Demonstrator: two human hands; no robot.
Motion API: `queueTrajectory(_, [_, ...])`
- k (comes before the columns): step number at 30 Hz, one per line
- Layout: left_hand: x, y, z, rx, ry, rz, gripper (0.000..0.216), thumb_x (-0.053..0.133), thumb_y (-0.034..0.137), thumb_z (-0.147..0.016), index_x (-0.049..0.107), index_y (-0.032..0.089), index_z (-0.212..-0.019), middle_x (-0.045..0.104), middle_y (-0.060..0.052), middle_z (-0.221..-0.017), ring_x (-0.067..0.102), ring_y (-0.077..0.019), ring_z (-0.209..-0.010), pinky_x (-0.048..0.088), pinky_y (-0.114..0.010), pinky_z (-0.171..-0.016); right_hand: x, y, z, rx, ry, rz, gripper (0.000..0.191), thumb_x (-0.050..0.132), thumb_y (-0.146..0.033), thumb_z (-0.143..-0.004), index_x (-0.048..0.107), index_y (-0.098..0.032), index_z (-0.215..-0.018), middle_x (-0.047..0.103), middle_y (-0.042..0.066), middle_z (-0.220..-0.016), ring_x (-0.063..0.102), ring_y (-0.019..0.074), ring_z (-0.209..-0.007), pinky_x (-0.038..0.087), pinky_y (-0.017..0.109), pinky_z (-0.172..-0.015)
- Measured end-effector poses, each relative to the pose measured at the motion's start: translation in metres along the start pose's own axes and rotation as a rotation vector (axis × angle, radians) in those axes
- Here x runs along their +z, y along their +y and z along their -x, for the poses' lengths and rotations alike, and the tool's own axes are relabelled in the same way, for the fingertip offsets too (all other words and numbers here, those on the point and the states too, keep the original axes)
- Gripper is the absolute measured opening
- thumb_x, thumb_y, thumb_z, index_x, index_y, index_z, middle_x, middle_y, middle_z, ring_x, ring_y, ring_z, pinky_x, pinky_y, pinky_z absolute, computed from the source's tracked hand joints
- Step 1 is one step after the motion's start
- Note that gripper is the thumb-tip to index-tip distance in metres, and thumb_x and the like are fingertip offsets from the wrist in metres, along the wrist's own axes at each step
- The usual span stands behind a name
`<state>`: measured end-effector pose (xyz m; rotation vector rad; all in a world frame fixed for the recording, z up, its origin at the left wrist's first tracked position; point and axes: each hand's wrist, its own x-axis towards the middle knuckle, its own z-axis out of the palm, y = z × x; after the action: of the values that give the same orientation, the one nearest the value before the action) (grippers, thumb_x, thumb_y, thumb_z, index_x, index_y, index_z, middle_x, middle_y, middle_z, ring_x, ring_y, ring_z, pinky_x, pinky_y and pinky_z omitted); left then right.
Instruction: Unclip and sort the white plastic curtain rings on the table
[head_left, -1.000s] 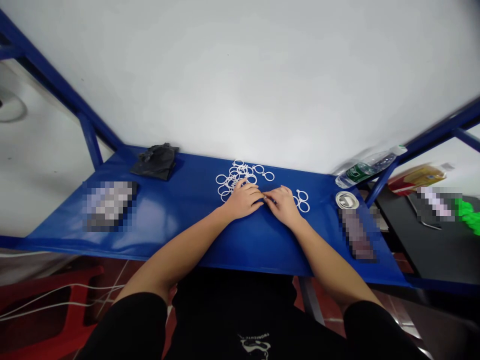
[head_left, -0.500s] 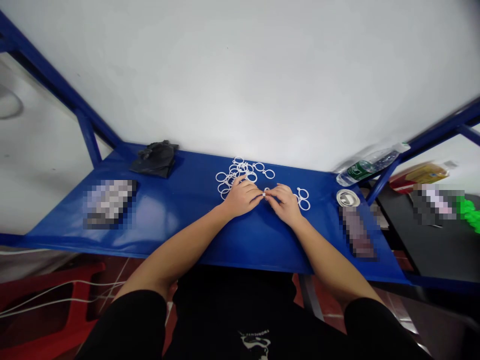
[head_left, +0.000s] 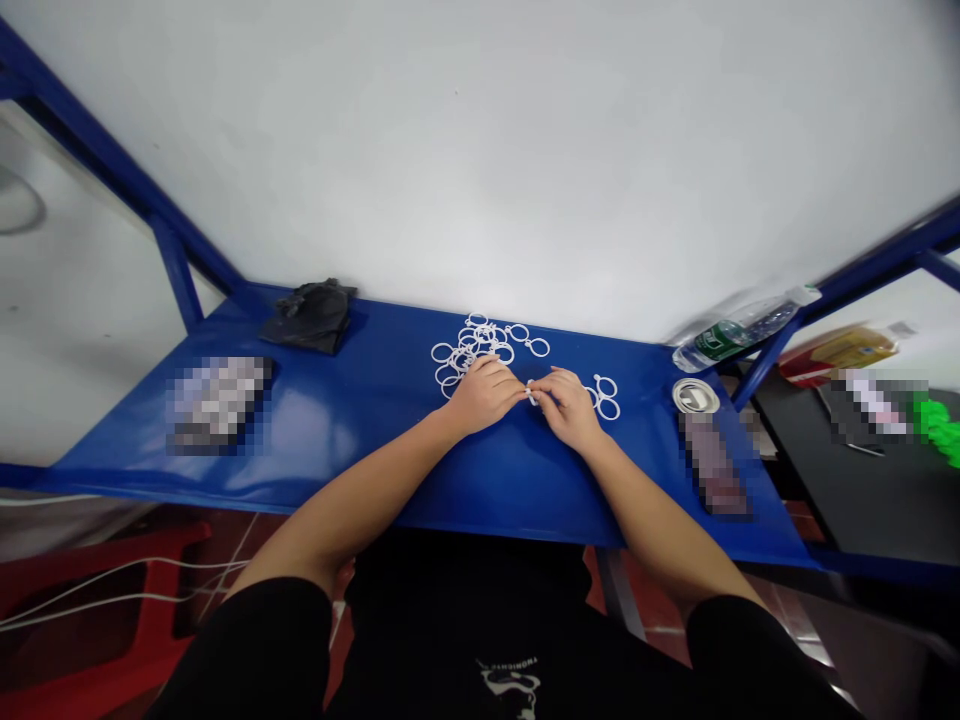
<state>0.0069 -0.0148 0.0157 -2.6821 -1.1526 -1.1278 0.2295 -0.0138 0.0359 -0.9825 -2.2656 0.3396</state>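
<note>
Between my fingertips is a small white ring (head_left: 530, 391), mostly hidden by the fingers. My left hand (head_left: 486, 392) pinches it from the left, and my right hand (head_left: 568, 405) pinches it from the right; both hands are closed with fingertips almost meeting. Beyond my left hand lies a loose pile of white plastic rings (head_left: 480, 340), each with a small knob, several of them overlapping. A few more white rings (head_left: 608, 408) lie just right of my right hand, partly covered by it.
On the blue table (head_left: 315, 440) lie a crumpled black plastic bag (head_left: 311, 318), a blurred-out object (head_left: 221, 402) at left, a round silver lid or tin (head_left: 696, 397) and another blurred-out object (head_left: 714, 465) at right. A clear bottle (head_left: 742, 330) leans by the blue frame. Behind is a white wall.
The small ring between my fingertips has turned slightly. My hands have barely moved, and the rings on the table lie as before.
</note>
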Motion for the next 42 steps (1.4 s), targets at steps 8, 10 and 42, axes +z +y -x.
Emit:
queueTrajectory(8, [-0.001,0.005,-0.002,0.040,0.020,-0.029,0.032,0.049,0.036,-0.109,0.075,0.023,-0.095,0.078,-0.001,-0.094,0.067,-0.0171,-0.094,0.041,-0.041,-0.111,-0.002,0.001,-0.001,-0.051,-0.009,-0.020,0.027,0.047,-0.035,-0.108,0.071,-0.026,-0.103,0.077,0.006,-0.094,0.070,0.0232,-0.092,0.047,0.051,-0.112])
queueTrajectory(10, [-0.002,0.005,-0.002,0.038,0.006,-0.029,0.033,0.048,0.035,-0.109,0.075,0.024,-0.095,0.079,0.000,-0.094,0.068,-0.0173,-0.095,0.041,-0.042,-0.111,-0.002,0.002,-0.001,-0.042,-0.027,-0.017,0.027,0.046,-0.035,-0.108,0.071,-0.026,-0.103,0.076,0.006,-0.093,0.070,0.0234,-0.093,0.046,0.051,-0.113])
queueTrajectory(42, [0.006,0.002,0.005,-0.050,-0.245,-0.055,0.041,0.069,0.044,-0.097,0.070,0.025,-0.134,0.067,-0.010,-0.136,0.052,-0.0323,-0.138,0.015,-0.064,-0.129,-0.008,0.068,-0.091,0.073,-0.359,0.539,0.047,0.049,-0.011,-0.098,0.067,-0.022,-0.139,0.067,0.015,-0.136,0.065,0.0335,-0.118,0.053,0.048,-0.097])
